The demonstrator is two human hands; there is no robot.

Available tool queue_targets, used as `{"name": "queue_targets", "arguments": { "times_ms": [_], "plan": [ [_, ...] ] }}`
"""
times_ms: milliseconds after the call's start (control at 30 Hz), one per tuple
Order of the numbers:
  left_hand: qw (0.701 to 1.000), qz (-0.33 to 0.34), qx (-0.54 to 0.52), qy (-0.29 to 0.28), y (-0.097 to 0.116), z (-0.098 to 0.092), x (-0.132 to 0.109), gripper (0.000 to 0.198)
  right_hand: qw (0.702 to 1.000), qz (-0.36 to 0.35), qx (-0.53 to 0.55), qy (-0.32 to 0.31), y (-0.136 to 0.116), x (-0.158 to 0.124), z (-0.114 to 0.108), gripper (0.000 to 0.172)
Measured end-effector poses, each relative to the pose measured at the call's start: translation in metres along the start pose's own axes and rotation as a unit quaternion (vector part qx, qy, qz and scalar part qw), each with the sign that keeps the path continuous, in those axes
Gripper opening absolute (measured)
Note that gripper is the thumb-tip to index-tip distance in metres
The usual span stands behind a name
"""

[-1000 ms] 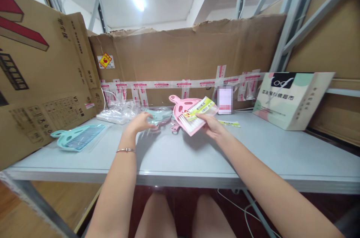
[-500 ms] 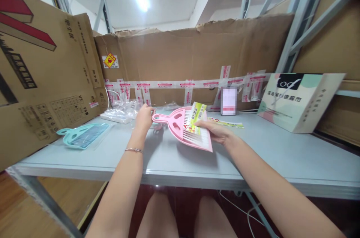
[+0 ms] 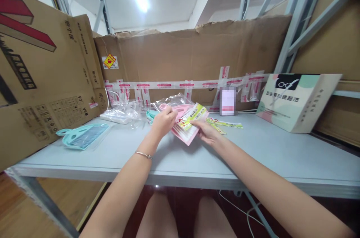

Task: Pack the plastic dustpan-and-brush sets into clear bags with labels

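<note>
A pink mini dustpan with a brush (image 3: 188, 128) and a green-yellow paper label (image 3: 194, 113) is held over the grey table (image 3: 253, 155). My right hand (image 3: 207, 133) grips its lower right edge. My left hand (image 3: 165, 121) pinches its upper left part, near the handle and a clear plastic bag (image 3: 171, 100) behind it. A teal dustpan (image 3: 150, 114) peeks out just left of my left hand.
A bagged teal dustpan set (image 3: 81, 135) lies at the table's left. Clear bags (image 3: 122, 112) are piled at the back left, loose labels (image 3: 226, 123) at the middle right. A printed box (image 3: 295, 99) stands at the right. Cardboard walls (image 3: 197, 54) enclose the back and left.
My left hand moved right from the handle's end onto the pink dustpan's upper part. The dustpan was drawn back towards the clear bag and turned, and the bag now rises behind it.
</note>
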State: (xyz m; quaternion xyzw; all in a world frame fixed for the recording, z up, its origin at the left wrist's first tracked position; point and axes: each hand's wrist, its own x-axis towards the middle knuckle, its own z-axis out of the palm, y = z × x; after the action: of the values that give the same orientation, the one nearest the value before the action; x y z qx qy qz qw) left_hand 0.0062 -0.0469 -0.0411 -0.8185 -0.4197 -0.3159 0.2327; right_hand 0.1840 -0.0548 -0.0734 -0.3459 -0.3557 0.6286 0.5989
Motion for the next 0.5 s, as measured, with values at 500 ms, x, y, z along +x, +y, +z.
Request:
{"name": "queue_targets", "arguments": {
  "times_ms": [500],
  "plan": [
    [0.992, 0.078, -0.072, -0.066, 0.016, 0.002, 0.001, 0.03, 0.994, -0.007, 0.098, 0.054, -0.001, -0.001, 0.008, 0.03]
  ]
}}
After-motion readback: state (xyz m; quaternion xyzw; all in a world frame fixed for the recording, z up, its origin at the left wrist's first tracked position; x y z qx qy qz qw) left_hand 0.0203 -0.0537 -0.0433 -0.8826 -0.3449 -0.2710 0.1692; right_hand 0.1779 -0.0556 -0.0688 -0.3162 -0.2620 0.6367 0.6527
